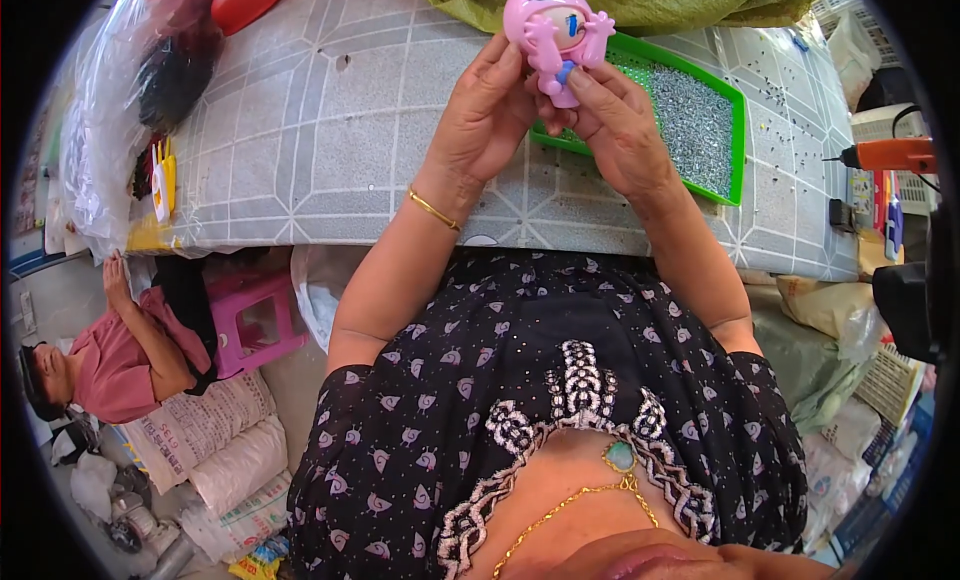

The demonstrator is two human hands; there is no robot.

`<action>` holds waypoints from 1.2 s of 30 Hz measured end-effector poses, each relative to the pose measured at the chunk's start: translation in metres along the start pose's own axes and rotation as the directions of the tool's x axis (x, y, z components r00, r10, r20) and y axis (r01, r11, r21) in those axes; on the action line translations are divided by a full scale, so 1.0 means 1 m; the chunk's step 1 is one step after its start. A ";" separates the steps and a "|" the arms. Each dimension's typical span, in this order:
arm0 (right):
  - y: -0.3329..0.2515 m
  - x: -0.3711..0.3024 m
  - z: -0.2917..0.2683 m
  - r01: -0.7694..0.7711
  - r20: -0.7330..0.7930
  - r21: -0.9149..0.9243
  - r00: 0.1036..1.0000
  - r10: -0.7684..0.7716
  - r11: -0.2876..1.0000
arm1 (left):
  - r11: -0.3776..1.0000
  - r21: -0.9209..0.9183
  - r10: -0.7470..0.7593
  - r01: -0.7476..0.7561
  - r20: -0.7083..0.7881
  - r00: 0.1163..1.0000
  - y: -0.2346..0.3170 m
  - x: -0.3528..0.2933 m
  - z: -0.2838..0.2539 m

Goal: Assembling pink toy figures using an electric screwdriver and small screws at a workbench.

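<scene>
Above the far side of the table I hold up a pink plastic toy figure (519, 18) with a rabbit-eared hood, raised hands and a blue piece on its lower body. My left hand (487, 120) is closed around its left side, thumb upward. From the other side, my right hand (625, 125) grips the lower body, with its thumb over the blue part. Fingers behind the toy are partly hidden. Just beyond and beside my right hand lies a green tray (737, 145) of small silvery metal pieces, probably screws (690, 110).
The table (340, 140) has a grey tile-patterned cover; small dark bits are scattered at its right. An orange electric screwdriver (890, 156) points inward there. An olive sack (640, 2) lies beyond. Plastic bags (110, 110) stand left, above a seated person (125, 365) and a pink stool (245, 325).
</scene>
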State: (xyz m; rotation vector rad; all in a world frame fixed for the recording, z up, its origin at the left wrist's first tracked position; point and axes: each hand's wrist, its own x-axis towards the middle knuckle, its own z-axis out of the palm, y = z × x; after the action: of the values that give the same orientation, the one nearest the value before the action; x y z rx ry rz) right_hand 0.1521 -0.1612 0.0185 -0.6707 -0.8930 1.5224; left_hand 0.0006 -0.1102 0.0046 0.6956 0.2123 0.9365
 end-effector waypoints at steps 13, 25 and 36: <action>0.012 -0.001 0.008 0.181 -0.130 -0.738 0.908 -0.399 0.650 | 0.926 0.231 0.303 -0.299 0.019 0.953 0.000 0.004 -0.002; 0.009 -0.004 0.005 0.250 -0.083 -0.576 0.929 -0.360 0.778 | 0.976 -0.021 0.208 -0.215 -0.165 0.964 0.008 0.002 -0.017; -0.004 -0.009 0.009 0.224 -0.014 -0.380 0.969 -0.248 0.897 | 0.970 -0.164 0.170 -0.179 -0.065 0.983 0.013 0.001 -0.016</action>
State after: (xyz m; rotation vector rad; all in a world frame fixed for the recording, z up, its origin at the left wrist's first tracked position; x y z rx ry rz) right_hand 0.1477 -0.1718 0.0261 -0.8460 -1.1891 1.1152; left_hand -0.0148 -0.0965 0.0004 0.5403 0.1152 1.1277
